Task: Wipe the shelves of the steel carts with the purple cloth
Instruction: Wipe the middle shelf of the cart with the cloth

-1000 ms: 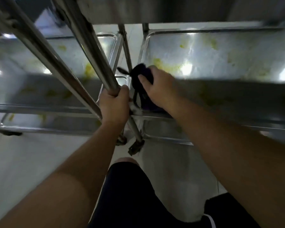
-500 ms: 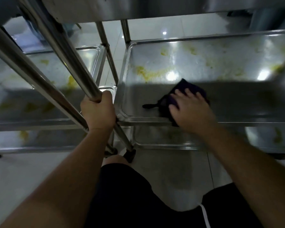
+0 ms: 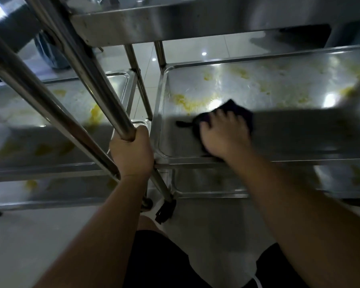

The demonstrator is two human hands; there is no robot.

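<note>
- While the person leans over two steel carts, the left hand [image 3: 131, 151] is wrapped tight around a shiny steel pole [image 3: 104, 94] that slants up to the left.
- The right hand [image 3: 223, 135] lies flat on the purple cloth [image 3: 235, 109], with its fingers spread out and pressing down.
- That cloth looks almost black in the dim light, and it sits on the middle shelf [image 3: 279, 88] of the right cart, near the shelf's front left corner.
- A thin dark strip [image 3: 183, 124] sticks out from the cloth to the left; it may be a loop or tag, but it is too blurry to tell.
- Yellow smears [image 3: 187, 101] lie on the shelf just behind and to the left of the cloth, and more yellow spots dot the far side.
- The front half of this shelf is in shadow.
- The left cart's shelf [image 3: 112, 84] has yellow smears too, and it stands just beside the right cart.
- Below both shelves sits a lower shelf [image 3: 206, 183], with some yellow marks as well.
- A black caster wheel [image 3: 165, 210] stands on the pale tiled floor [image 3: 29, 235] under the right cart's near corner.
- At the bottom you can see the person's black shorts [image 3: 160, 260].
</note>
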